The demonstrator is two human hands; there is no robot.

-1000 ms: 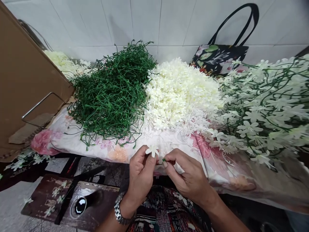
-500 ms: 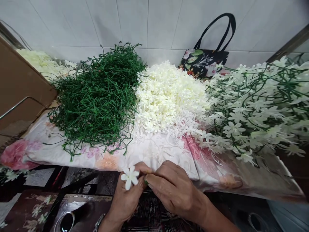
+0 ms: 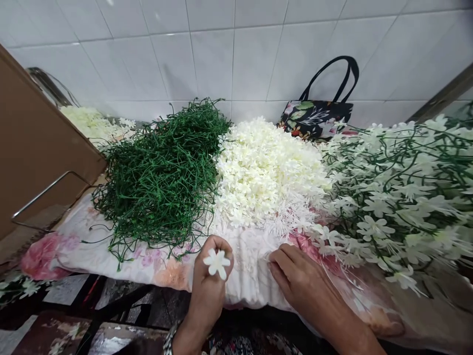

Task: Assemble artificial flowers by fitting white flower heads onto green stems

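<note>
My left hand is closed in a pinch on a small white artificial flower at the front edge of the floral cloth. My right hand lies on the cloth just right of it, fingers curled and pressed down near thin white stamen pieces; whether it grips one I cannot see. Behind the hands sit a tangled heap of green plastic stems and a heap of loose cream-white blossoms.
Assembled green stems with white flowers are piled at the right. A dark floral tote bag leans on the tiled wall. A brown cardboard panel stands at left, with more white blossoms behind it.
My hands have come apart: the right hand left the flower and moved right onto the cloth. The left hand still holds the flower, now raised slightly. The view tilted up.
</note>
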